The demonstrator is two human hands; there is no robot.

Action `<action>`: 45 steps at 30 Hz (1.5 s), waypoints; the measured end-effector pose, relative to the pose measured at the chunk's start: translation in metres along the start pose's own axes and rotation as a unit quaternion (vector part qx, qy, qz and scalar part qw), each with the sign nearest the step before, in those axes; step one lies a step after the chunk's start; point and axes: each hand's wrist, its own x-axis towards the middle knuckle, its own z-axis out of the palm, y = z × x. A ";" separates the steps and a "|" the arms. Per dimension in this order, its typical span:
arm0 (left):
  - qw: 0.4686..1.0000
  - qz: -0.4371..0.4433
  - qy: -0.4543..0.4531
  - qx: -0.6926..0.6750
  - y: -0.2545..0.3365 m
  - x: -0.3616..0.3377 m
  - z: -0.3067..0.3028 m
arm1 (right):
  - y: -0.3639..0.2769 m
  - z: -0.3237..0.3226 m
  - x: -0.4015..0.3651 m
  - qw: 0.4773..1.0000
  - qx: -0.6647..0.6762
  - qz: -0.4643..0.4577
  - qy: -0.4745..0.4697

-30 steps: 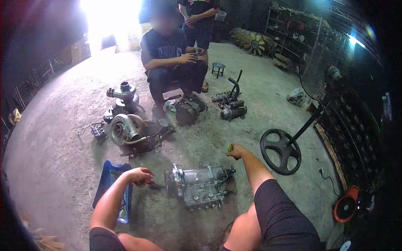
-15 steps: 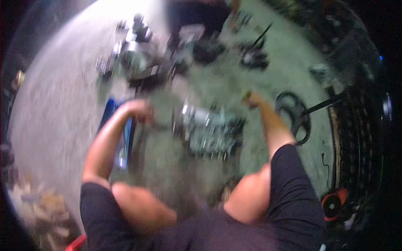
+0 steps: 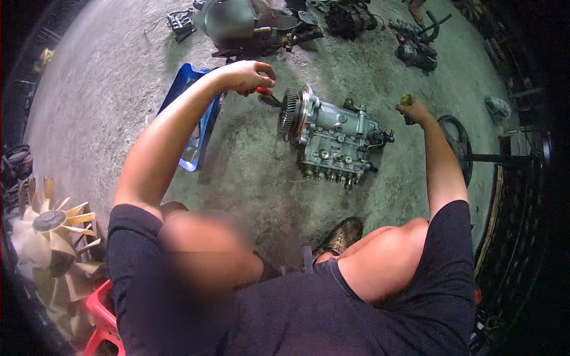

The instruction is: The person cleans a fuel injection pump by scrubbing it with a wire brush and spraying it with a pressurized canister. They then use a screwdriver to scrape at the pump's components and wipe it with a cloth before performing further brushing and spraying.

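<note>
A metal pump-like machine part (image 3: 335, 139) with a toothed gear (image 3: 289, 113) on its left end lies on the concrete floor. Beside the gear, my left hand (image 3: 252, 78) is closed on a red-handled brush (image 3: 270, 98), whose dark end reaches toward the teeth; whether they touch I cannot tell. My right hand (image 3: 417, 111), to the right of the machine part, grips a small dark object with a yellow-green top (image 3: 406, 99). Under my left forearm is a blue tray (image 3: 205, 139), partly hidden.
Large engine parts (image 3: 237, 26) and more dark machinery (image 3: 347, 18) lie at the top. A black steering wheel (image 3: 454, 142) with a shaft is at the right. Pale fan blades (image 3: 50, 222) and a red stool (image 3: 104, 311) stand at lower left; a shoe (image 3: 344, 237) shows below.
The view has shifted and sharpened. My left hand now appears higher and close to the gear, and my right hand appears farther right and higher. Both still hold their objects.
</note>
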 end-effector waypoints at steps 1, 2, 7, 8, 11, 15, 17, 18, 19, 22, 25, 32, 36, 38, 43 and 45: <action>0.993 0.026 0.034 0.113 -0.006 0.004 0.000 | 0.005 0.002 0.004 1.000 0.004 0.013 -0.003; 0.971 0.050 0.068 0.225 -0.012 0.008 -0.001 | 0.009 0.002 0.009 1.000 0.008 0.025 -0.005; 0.924 -0.045 0.035 0.379 -0.009 0.020 0.002 | -0.012 -0.008 -0.007 0.999 -0.026 0.000 -0.021; 0.916 -0.052 0.042 0.396 -0.005 0.019 0.004 | -0.018 -0.008 -0.011 0.999 -0.037 0.007 -0.021; 0.962 0.020 0.028 0.272 0.015 0.006 0.006 | -0.006 -0.004 -0.007 1.000 -0.016 0.004 -0.014; 0.996 0.063 -0.009 0.063 0.017 0.005 0.000 | 0.019 -0.002 0.010 0.999 0.002 0.016 -0.048; 0.995 0.044 -0.004 0.084 0.016 0.004 -0.001 | 0.028 -0.003 0.013 0.999 0.003 0.013 -0.040; 0.995 0.038 -0.002 0.097 0.016 0.003 -0.005 | 0.035 0.001 0.018 0.998 0.026 0.000 -0.049; 0.988 0.035 -0.007 0.148 0.008 0.010 -0.007 | 0.044 0.001 0.023 0.997 0.050 -0.012 -0.050; 0.923 0.091 0.072 0.366 -0.012 0.017 -0.006 | 0.001 -0.011 -0.013 0.999 -0.009 0.024 -0.044; 0.892 0.016 0.112 0.437 0.016 -0.015 0.001 | 0.032 0.009 0.013 0.997 -0.064 0.036 -0.015; 0.956 0.103 0.101 0.254 0.037 -0.020 0.008 | -0.002 0.004 -0.006 0.999 0.021 0.030 -0.017; 0.976 0.127 0.082 0.155 0.048 -0.020 0.009 | -0.002 0.004 -0.008 1.000 0.029 0.007 -0.009; 0.959 0.130 0.119 0.222 0.047 -0.020 0.010 | -0.001 0.006 -0.010 1.000 0.016 0.000 0.001; 0.907 0.029 0.162 0.387 0.045 -0.030 0.008 | 0.018 0.011 0.002 0.998 -0.036 -0.035 0.043; 0.902 -0.011 0.138 0.410 0.049 -0.030 0.007 | 0.019 0.011 -0.001 0.999 -0.037 -0.006 0.025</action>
